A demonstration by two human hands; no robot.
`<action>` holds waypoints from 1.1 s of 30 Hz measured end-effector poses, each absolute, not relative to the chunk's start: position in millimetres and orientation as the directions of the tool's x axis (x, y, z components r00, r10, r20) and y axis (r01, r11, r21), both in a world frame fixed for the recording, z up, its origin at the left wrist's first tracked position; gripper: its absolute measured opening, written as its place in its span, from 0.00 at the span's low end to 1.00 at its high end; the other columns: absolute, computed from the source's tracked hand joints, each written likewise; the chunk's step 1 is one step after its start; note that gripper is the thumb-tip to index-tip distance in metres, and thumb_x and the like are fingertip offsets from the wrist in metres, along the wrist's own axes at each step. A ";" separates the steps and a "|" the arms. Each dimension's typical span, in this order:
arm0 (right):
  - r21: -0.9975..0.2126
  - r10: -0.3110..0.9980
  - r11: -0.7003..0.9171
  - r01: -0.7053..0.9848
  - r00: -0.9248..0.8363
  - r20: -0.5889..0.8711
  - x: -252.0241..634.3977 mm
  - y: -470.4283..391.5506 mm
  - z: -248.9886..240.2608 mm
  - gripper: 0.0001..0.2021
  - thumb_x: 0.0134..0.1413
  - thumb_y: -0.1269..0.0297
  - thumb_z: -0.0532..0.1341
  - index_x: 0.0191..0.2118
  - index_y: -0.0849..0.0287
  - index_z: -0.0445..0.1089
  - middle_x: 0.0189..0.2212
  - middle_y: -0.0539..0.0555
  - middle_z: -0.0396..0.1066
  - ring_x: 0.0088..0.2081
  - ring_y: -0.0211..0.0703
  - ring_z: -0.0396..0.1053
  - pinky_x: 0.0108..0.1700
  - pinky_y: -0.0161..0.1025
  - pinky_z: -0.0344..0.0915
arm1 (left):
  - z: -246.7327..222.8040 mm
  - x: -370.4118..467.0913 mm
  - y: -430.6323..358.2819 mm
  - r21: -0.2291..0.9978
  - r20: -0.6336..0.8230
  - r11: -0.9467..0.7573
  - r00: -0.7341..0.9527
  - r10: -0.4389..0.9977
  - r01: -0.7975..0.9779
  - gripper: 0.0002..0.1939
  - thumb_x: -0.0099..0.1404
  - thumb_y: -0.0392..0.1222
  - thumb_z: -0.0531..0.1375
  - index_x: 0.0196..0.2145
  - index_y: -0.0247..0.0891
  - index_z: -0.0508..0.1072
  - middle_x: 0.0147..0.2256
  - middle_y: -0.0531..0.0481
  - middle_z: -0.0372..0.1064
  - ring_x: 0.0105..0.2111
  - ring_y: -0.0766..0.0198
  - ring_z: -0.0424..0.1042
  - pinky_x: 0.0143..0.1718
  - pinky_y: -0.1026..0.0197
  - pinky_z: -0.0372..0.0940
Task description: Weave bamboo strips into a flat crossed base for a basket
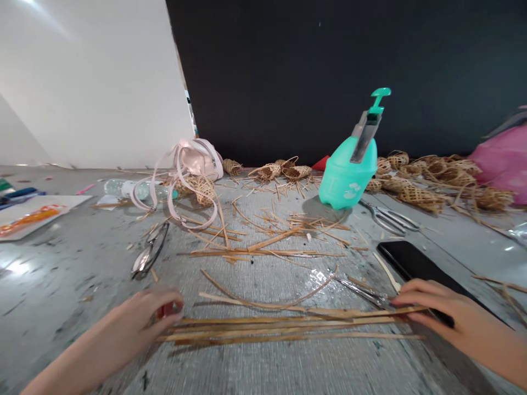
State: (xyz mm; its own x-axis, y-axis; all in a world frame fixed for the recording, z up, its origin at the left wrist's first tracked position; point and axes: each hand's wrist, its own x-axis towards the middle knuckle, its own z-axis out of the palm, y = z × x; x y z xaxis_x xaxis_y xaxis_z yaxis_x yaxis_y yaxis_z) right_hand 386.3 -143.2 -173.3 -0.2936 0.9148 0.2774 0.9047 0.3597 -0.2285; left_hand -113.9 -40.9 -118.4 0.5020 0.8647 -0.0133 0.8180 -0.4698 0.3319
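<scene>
Got left hand (152, 311) curled and right hand (438, 310) bent at opposite ends of bamboo strips (288, 330), nearside of turquoise pump sprayer (348, 174), can't tell if pinching.

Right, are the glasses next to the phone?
No, the glasses lie just beyond your left hand, while the phone is over by your right hand.

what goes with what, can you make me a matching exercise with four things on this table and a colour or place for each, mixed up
1. pump bottle
2. phone
3. glasses
4. small bag

A. just beyond the left hand
B. pale pink
C. turquoise
D. black

Pairs: 1-C, 2-D, 3-A, 4-B
</scene>
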 end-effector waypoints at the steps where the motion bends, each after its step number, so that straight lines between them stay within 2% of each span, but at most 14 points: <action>1: -0.216 0.907 0.382 0.899 -0.320 0.273 384.2 -142.1 -170.4 0.09 0.54 0.62 0.55 0.33 0.50 0.73 0.32 0.53 0.71 0.34 0.37 0.72 0.37 0.29 0.69 | -118.4 -113.7 -41.7 0.358 -0.054 -0.452 0.502 0.863 0.817 0.13 0.60 0.48 0.53 0.30 0.42 0.75 0.25 0.53 0.72 0.25 0.62 0.71 0.26 0.67 0.62; 3: -0.201 0.897 0.411 0.889 -0.356 0.260 380.9 -139.8 -164.6 0.09 0.55 0.62 0.55 0.30 0.51 0.73 0.29 0.54 0.71 0.32 0.37 0.71 0.34 0.28 0.69 | -116.2 -113.0 -41.8 0.414 -0.151 -0.396 0.491 0.858 0.820 0.14 0.61 0.49 0.52 0.31 0.42 0.75 0.26 0.53 0.73 0.26 0.62 0.71 0.27 0.67 0.62; 5: -0.200 0.895 0.425 0.883 -0.377 0.238 381.3 -139.5 -161.7 0.09 0.55 0.62 0.56 0.29 0.51 0.73 0.29 0.55 0.70 0.32 0.37 0.71 0.34 0.28 0.69 | -112.8 -113.1 -40.2 0.466 -0.187 -0.346 0.473 0.861 0.814 0.14 0.60 0.49 0.53 0.29 0.42 0.75 0.27 0.53 0.73 0.28 0.61 0.71 0.29 0.67 0.62; 9: -0.225 0.937 0.327 0.918 -0.282 0.208 392.9 -148.2 -168.1 0.09 0.57 0.63 0.55 0.36 0.50 0.74 0.36 0.57 0.70 0.38 0.39 0.70 0.39 0.32 0.68 | -107.2 -114.2 -34.4 0.561 -0.160 -0.281 0.436 0.886 0.778 0.13 0.57 0.49 0.54 0.26 0.41 0.74 0.26 0.52 0.73 0.29 0.60 0.71 0.31 0.66 0.62; 13: -0.266 0.970 0.224 0.938 -0.189 0.152 403.8 -161.3 -171.5 0.10 0.56 0.57 0.56 0.41 0.47 0.73 0.39 0.58 0.69 0.41 0.42 0.69 0.42 0.36 0.67 | -101.7 -108.0 -29.4 0.656 -0.163 -0.211 0.410 0.897 0.724 0.12 0.56 0.49 0.56 0.25 0.39 0.73 0.24 0.51 0.71 0.27 0.61 0.70 0.30 0.65 0.62; 16: -0.308 0.989 0.144 0.940 -0.125 0.081 402.7 -164.8 -166.7 0.11 0.58 0.57 0.53 0.41 0.44 0.71 0.41 0.55 0.69 0.43 0.40 0.68 0.46 0.34 0.65 | -97.2 -99.2 -28.1 0.671 -0.159 -0.206 0.410 0.898 0.712 0.12 0.56 0.49 0.56 0.24 0.39 0.72 0.21 0.53 0.67 0.24 0.63 0.67 0.28 0.66 0.62; 20: -0.349 0.989 0.044 0.936 0.008 0.145 395.6 -159.1 -169.6 0.11 0.54 0.51 0.54 0.36 0.43 0.72 0.39 0.50 0.71 0.38 0.40 0.70 0.41 0.33 0.68 | -96.1 -91.8 -30.0 0.650 -0.115 -0.245 0.412 0.904 0.719 0.13 0.59 0.50 0.54 0.25 0.39 0.71 0.23 0.52 0.68 0.26 0.63 0.67 0.30 0.65 0.62; 23: -0.368 0.990 0.042 0.929 0.010 0.137 395.5 -155.8 -180.3 0.12 0.53 0.49 0.54 0.34 0.44 0.72 0.37 0.49 0.71 0.37 0.41 0.71 0.40 0.33 0.69 | -100.4 -95.1 -30.5 0.577 -0.131 -0.269 0.412 0.902 0.771 0.15 0.60 0.52 0.52 0.26 0.40 0.72 0.26 0.50 0.70 0.29 0.60 0.69 0.32 0.63 0.63; 25: -0.357 0.995 0.061 0.932 -0.031 0.090 398.7 -157.0 -186.6 0.12 0.55 0.51 0.53 0.35 0.45 0.71 0.39 0.50 0.70 0.40 0.41 0.70 0.43 0.35 0.68 | -103.3 -100.6 -30.5 0.481 -0.126 -0.299 0.403 0.907 0.824 0.16 0.60 0.53 0.52 0.30 0.40 0.73 0.28 0.49 0.71 0.30 0.58 0.70 0.33 0.61 0.64; 27: -0.314 0.993 0.103 0.944 -0.077 0.095 401.6 -159.3 -188.2 0.12 0.57 0.53 0.51 0.37 0.45 0.71 0.42 0.50 0.68 0.43 0.41 0.68 0.47 0.37 0.66 | -103.4 -104.3 -33.0 0.357 -0.030 -0.336 0.370 0.929 0.872 0.18 0.60 0.54 0.51 0.36 0.40 0.73 0.33 0.47 0.72 0.33 0.55 0.71 0.35 0.57 0.65; 29: -0.229 0.979 0.140 0.963 -0.099 0.179 398.1 -159.5 -182.3 0.12 0.57 0.54 0.51 0.38 0.44 0.71 0.44 0.50 0.67 0.44 0.41 0.68 0.48 0.38 0.66 | -99.3 -100.2 -40.3 0.205 0.182 -0.387 0.353 0.918 0.899 0.17 0.61 0.51 0.50 0.40 0.40 0.71 0.40 0.44 0.71 0.39 0.50 0.70 0.41 0.51 0.63; 31: -0.144 0.941 0.192 0.971 -0.140 0.307 382.0 -154.6 -168.6 0.12 0.58 0.56 0.50 0.39 0.45 0.70 0.44 0.49 0.67 0.43 0.40 0.68 0.46 0.38 0.67 | -92.9 -84.9 -52.0 0.022 0.379 -0.479 0.436 0.817 0.878 0.14 0.62 0.44 0.48 0.36 0.42 0.72 0.44 0.44 0.69 0.45 0.47 0.66 0.46 0.45 0.59; 33: -0.089 0.865 0.302 0.949 -0.234 0.445 351.6 -143.7 -151.5 0.14 0.60 0.58 0.48 0.39 0.48 0.70 0.41 0.50 0.68 0.41 0.38 0.69 0.43 0.35 0.68 | -89.1 -60.1 -64.1 -0.099 0.376 -0.647 0.630 0.679 0.756 0.13 0.61 0.37 0.48 0.36 0.43 0.71 0.44 0.47 0.69 0.45 0.48 0.65 0.47 0.44 0.57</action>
